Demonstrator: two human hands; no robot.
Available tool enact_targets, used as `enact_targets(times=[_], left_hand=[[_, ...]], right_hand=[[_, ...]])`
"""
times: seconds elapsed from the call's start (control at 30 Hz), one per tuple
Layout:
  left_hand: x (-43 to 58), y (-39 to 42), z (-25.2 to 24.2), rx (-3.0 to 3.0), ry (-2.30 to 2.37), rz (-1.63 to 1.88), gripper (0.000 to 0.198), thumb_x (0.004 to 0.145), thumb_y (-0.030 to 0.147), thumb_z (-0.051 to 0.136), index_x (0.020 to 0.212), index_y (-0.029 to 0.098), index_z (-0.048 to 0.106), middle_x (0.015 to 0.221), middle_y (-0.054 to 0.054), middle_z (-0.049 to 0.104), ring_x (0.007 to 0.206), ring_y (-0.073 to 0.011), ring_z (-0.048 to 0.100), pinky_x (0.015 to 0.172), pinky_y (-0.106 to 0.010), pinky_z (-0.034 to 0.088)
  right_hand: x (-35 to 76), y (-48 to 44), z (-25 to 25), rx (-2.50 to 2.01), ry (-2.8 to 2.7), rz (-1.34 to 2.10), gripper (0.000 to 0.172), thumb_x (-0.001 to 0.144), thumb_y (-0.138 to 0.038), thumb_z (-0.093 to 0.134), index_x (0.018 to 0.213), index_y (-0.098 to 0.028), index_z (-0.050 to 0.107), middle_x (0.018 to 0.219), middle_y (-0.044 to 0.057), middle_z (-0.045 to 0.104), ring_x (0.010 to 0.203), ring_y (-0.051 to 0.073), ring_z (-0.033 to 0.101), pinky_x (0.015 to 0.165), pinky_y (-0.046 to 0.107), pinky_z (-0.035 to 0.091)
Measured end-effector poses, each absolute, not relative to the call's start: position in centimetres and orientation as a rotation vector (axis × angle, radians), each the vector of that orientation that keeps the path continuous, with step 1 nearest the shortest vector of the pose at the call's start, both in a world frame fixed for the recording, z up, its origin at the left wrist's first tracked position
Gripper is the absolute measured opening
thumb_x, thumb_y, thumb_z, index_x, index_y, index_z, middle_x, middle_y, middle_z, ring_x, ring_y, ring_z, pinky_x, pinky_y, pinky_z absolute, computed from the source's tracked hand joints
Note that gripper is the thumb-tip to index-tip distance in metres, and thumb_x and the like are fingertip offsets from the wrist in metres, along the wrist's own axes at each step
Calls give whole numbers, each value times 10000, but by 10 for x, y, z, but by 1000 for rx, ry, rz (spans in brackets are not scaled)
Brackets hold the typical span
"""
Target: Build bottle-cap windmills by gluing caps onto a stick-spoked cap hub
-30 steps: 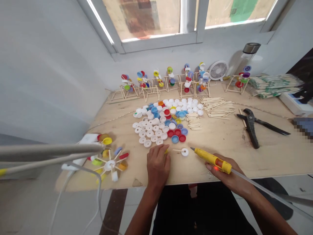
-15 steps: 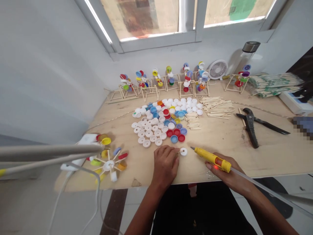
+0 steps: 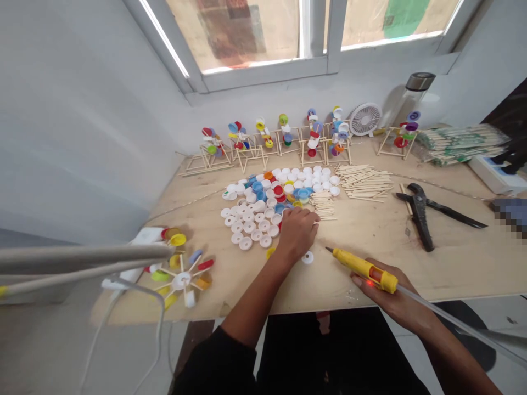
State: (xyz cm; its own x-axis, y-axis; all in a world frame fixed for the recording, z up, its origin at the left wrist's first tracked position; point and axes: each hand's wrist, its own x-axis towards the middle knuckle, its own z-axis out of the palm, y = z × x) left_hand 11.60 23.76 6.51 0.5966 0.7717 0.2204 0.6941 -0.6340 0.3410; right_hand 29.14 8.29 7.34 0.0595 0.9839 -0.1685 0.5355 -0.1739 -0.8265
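My left hand [image 3: 297, 233] reaches over the caps to the near end of a small pile of short wooden sticks [image 3: 323, 204]. Its fingers are bent and pressed together at the sticks; what they pinch is hidden. In my right hand [image 3: 389, 293] is a yellow hot glue gun [image 3: 364, 269], its nozzle pointing left just above the tabletop and a red light glowing on it. A white disc with a hole [image 3: 307, 257] lies below my left hand. Beside my left wrist a yellow cap [image 3: 270, 252] shows partly. Bottle caps [image 3: 248, 226] in several colours cover the table beyond.
Stick-and-cap wheels on frames [image 3: 312, 144] line the wall. A spoked cap wheel [image 3: 181, 281] lies at left by a white power strip [image 3: 148, 236]. More sticks [image 3: 364, 181], black pliers [image 3: 420, 211], a small fan [image 3: 365, 119] and bagged sticks [image 3: 459, 142] are at right.
My left hand has left the white disc and moved up and right to the short sticks. A yellow cap now shows near its wrist. My right hand with the glue gun has shifted slightly right.
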Motion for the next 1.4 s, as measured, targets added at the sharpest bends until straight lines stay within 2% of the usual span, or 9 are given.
enact_targets(times=[0.23,0.43,0.63,0.77,0.93,1.17,1.3,1.4], left_hand=[[148,254,58,2956,1134,274,165,826,117,501,860,173,652,904,-88,659,912,-247,543,757,-392,347],[156,255,59,3038,1086,246,188,844,91,468,837,124,653,851,-127,652,908,-268,540,763,-413,331],[158,254,60,3289,874,261,138,819,81,524,791,104,658,717,-122,658,850,-273,552,751,-404,317],[157,255,59,3356,743,262,143,822,75,521,764,95,650,702,-127,662,826,-272,557,724,-391,313],[156,257,60,3367,711,268,184,853,59,458,820,99,635,734,-124,668,812,-260,561,702,-377,317],[148,257,68,3170,872,345,177,849,82,463,851,121,635,811,-116,677,858,-252,554,747,-384,364],[126,243,78,2702,1056,652,232,784,55,508,933,157,654,879,-65,686,858,-211,562,773,-346,418],[105,218,86,2258,1168,857,218,770,83,519,909,164,666,826,-46,668,813,-175,574,745,-299,455]], right_hand=[[296,79,71,-1773,-1536,1123,305,852,-485,509,749,-199,541,668,-15,500,601,128,469,534,249,384],[296,78,69,-1767,-1537,1148,312,854,-494,502,798,-195,568,699,-4,542,617,135,497,556,259,399],[297,77,67,-1770,-1563,1141,281,853,-462,513,824,-193,589,743,8,582,655,146,525,586,265,419],[295,76,68,-1782,-1557,1149,290,853,-470,511,823,-192,586,731,4,576,646,143,523,576,260,414],[293,74,69,-1778,-1571,1144,299,858,-483,501,810,-195,565,698,-7,551,621,137,512,568,257,409],[292,72,71,-1805,-1558,1100,290,847,-477,512,769,-200,550,680,-10,533,608,136,502,539,248,403],[292,73,71,-1801,-1530,1080,278,853,-457,509,773,-198,568,679,-3,543,608,141,513,543,255,417],[292,75,68,-1790,-1498,1074,286,852,-460,515,823,-189,600,732,20,591,652,164,557,566,269,447]])
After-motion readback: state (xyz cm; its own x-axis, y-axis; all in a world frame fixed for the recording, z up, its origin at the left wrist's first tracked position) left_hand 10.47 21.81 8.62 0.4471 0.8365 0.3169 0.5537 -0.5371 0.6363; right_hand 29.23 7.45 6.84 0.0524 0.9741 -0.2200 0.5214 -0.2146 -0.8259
